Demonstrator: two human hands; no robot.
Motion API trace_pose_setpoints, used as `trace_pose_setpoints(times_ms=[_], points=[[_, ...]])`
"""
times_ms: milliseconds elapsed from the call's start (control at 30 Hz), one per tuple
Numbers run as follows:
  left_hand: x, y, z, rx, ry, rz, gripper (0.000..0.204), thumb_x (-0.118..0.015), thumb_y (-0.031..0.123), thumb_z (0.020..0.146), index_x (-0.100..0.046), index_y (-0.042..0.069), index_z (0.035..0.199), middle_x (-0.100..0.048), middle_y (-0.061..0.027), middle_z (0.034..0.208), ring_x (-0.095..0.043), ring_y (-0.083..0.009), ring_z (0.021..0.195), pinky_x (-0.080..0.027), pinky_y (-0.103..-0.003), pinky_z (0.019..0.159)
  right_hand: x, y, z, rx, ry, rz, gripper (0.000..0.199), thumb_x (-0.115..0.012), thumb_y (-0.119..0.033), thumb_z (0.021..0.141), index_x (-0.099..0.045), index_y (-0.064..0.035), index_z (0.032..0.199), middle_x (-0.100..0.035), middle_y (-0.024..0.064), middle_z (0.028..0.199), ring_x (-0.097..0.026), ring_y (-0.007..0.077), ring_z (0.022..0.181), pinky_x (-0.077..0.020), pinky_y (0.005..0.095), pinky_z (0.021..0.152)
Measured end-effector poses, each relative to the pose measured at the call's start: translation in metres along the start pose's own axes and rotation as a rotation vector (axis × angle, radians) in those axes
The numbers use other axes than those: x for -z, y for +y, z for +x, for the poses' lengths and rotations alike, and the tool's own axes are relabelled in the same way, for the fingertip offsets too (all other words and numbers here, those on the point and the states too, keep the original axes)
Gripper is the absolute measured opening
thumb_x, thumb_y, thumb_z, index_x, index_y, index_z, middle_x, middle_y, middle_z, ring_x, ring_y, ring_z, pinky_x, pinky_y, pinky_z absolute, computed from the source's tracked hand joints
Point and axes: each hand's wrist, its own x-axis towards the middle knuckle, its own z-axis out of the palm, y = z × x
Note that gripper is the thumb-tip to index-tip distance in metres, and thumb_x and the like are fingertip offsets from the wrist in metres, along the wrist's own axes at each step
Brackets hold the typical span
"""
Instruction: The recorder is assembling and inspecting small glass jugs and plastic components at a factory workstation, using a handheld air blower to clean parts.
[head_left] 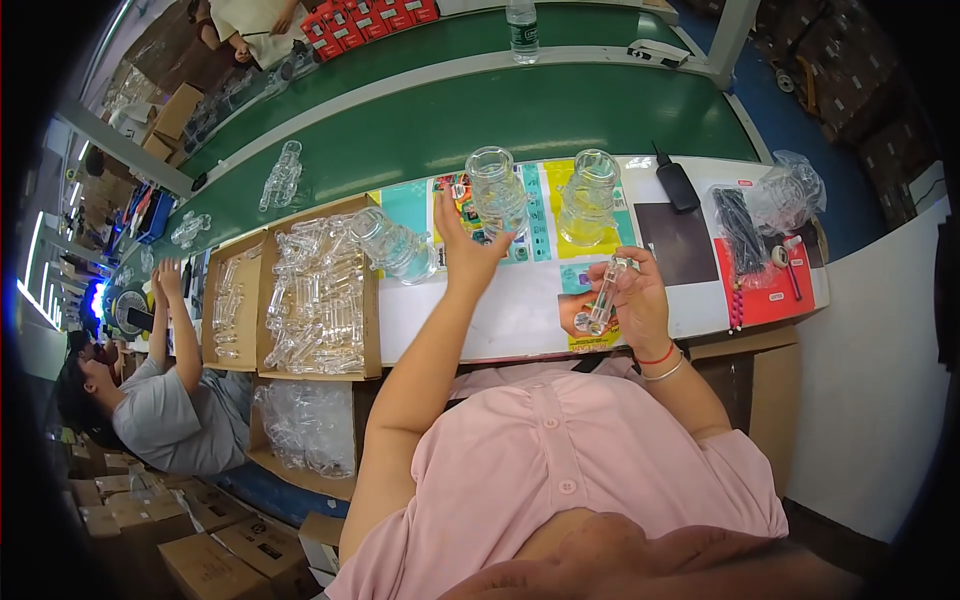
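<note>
Fingers of the right hand (632, 300) pinch a clear glass tube (606, 296) upright above the white worktop (500, 320); the left hand (462, 250) reaches, fingers spread, for a glass jar (497, 192), best gripped low by its body while the tube is kept vertical

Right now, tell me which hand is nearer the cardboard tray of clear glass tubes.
Left. The left hand reaches over the table just right of the cardboard tray; the right hand holds a clear glass tube farther right.
</note>
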Motion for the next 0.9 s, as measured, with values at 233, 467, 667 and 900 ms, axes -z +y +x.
trace_pose_setpoints(times_ms=[233,467,667,900], points=[[-0.002,-0.044,0.005,0.387,-0.402,-0.434,0.074,-0.079,0.009,0.055,-0.041,0.004,0.118,-0.046,-0.0104,0.116,-0.049,-0.0269,0.106,-0.039,-0.038,0.094,-0.009,-0.009,0.000,0.079,-0.023,-0.049,0.036,-0.057,-0.026,0.085,-0.047,-0.0030,0.111,-0.058,0.0144,0.096,-0.059,0.0186,0.084,-0.0484,0.0294,0.077],[0.085,0.048,-0.037,0.422,-0.362,-1.184,0.091,-0.084,0.014,0.052,-0.031,0.005,0.125,-0.045,-0.0119,0.119,-0.046,-0.0255,0.111,-0.040,-0.041,0.095,-0.036,-0.024,-0.006,0.099,-0.118,-0.095,0.039,-0.059,-0.026,0.083,-0.046,-0.0013,0.110,-0.058,0.0147,0.094,-0.059,0.0183,0.085,-0.0490,0.0299,0.077],[0.104,0.075,-0.037,0.457,-0.541,-1.145,0.099,-0.085,0.017,0.052,-0.026,0.000,0.129,-0.043,-0.0136,0.123,-0.045,-0.0244,0.113,-0.038,-0.040,0.096,-0.053,-0.022,-0.005,0.209,-0.261,-0.232,0.036,-0.064,-0.017,0.080,-0.050,0.0007,0.108,-0.055,0.0130,0.098,-0.057,0.0201,0.093,-0.0476,0.0298,0.079],[0.104,0.073,-0.042,0.486,-0.580,-1.157,0.096,-0.084,0.014,0.054,-0.026,0.000,0.129,-0.043,-0.0143,0.123,-0.045,-0.0240,0.113,-0.038,-0.039,0.095,-0.048,-0.019,-0.007,0.306,-0.268,-0.425,0.035,-0.067,-0.007,0.076,-0.053,0.0021,0.106,-0.054,0.0108,0.097,-0.055,0.0194,0.091,-0.0432,0.0299,0.081]])
